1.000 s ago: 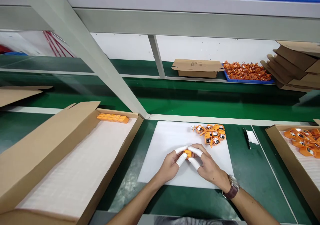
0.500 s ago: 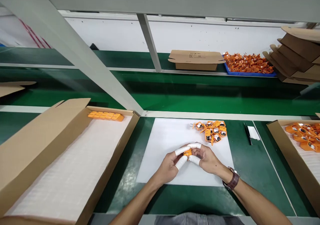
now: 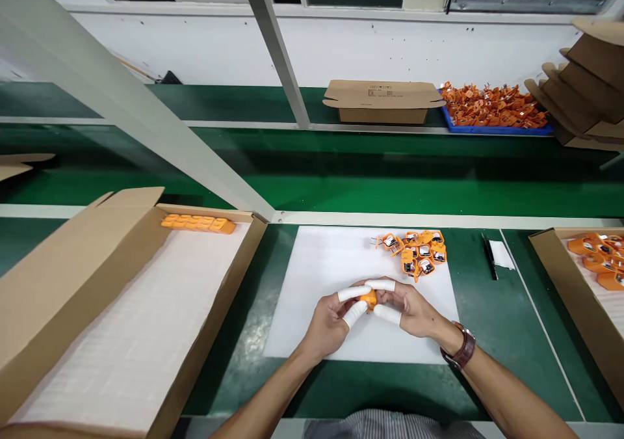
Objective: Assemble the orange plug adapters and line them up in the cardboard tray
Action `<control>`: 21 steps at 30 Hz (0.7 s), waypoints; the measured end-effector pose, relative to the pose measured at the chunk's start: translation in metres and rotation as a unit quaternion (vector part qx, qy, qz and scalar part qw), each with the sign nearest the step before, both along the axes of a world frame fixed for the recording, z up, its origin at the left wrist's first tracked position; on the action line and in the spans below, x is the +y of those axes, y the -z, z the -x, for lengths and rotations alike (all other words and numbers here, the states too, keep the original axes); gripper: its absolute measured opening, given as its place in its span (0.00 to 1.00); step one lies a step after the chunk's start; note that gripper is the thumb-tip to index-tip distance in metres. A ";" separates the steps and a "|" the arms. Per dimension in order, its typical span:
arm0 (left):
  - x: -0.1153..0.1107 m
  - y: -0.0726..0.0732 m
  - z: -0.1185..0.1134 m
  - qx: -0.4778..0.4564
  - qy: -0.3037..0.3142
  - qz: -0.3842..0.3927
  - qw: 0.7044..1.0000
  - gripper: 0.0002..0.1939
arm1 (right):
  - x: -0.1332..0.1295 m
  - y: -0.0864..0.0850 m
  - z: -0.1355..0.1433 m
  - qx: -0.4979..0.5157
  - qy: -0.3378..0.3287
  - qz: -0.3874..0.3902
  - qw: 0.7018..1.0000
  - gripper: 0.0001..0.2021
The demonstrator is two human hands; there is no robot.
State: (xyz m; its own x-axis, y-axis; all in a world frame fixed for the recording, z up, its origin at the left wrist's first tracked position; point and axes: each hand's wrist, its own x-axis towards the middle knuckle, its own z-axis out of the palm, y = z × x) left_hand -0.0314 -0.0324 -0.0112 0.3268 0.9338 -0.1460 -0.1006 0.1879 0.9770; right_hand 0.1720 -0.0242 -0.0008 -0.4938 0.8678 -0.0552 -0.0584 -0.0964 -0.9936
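Over a white sheet (image 3: 312, 263) on the green table, a small orange part (image 3: 369, 300) is between both hands. My left hand (image 3: 331, 322) pinches it between a thumb and finger in white finger covers. My right hand (image 3: 409, 305), also with covered fingertips, touches the part's far side with its index finger; its thumb stands slightly away from it. Just beyond the right hand, a cluster of orange parts (image 3: 424, 252) with black and white insides lies on the sheet. The underside of the held part is hidden.
At left, an open cardboard box (image 3: 214, 335) holds a row of orange parts (image 3: 199, 223). Another box (image 3: 575, 315) with orange parts stands right. A black pen (image 3: 489, 257) lies by white paper (image 3: 501, 255). A blue tray (image 3: 497, 129) of orange pieces sits on the shelf.
The camera view has tilted up a little. My right thumb has moved away from the orange part, which has turned slightly in my left fingers.
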 end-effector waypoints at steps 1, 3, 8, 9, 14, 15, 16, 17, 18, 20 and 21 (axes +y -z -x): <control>0.000 -0.001 0.000 -0.001 0.003 0.000 1.000 0.16 | 0.000 -0.001 0.000 -0.004 -0.002 -0.002 1.000 0.19; 0.001 -0.002 0.001 -0.001 0.011 -0.004 1.000 0.16 | -0.001 -0.001 0.001 -0.009 0.009 -0.004 1.000 0.19; 0.002 0.003 0.004 -0.008 0.029 -0.017 0.999 0.15 | -0.003 0.004 0.007 -0.009 0.043 -0.009 0.999 0.19; 0.001 0.005 0.005 -0.013 0.032 -0.018 0.999 0.15 | -0.004 0.006 0.008 -0.013 0.046 -0.011 0.999 0.18; -0.002 0.005 0.007 -0.016 0.034 -0.029 0.999 0.15 | -0.008 0.011 0.010 -0.039 0.069 -0.053 0.995 0.18; -0.002 0.005 0.007 -0.012 0.034 -0.030 0.999 0.15 | -0.008 0.011 0.010 -0.043 0.071 -0.053 0.995 0.18; -0.002 0.004 0.007 -0.008 0.030 -0.030 0.999 0.15 | -0.008 0.011 0.010 -0.046 0.069 -0.045 0.996 0.19; -0.001 0.003 0.007 -0.006 0.025 -0.030 0.999 0.15 | -0.007 0.010 0.010 -0.044 0.065 -0.033 0.996 0.19; -0.001 0.003 0.006 -0.003 0.017 -0.028 0.999 0.15 | -0.006 0.009 0.009 -0.036 0.059 -0.019 0.997 0.20; 0.001 0.003 0.006 0.002 0.003 -0.017 1.000 0.15 | -0.004 0.007 0.007 -0.003 0.043 0.001 0.999 0.22; 0.002 0.002 0.005 0.005 0.001 -0.007 1.000 0.16 | -0.004 0.006 0.006 0.018 0.034 0.006 0.999 0.22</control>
State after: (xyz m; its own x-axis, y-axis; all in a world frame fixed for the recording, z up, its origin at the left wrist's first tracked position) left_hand -0.0366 -0.0302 -0.0133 0.3280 0.9347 -0.1367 -0.0907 0.1752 0.9803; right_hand 0.1662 -0.0277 -0.0073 -0.4355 0.8988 -0.0490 -0.1016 -0.1032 -0.9895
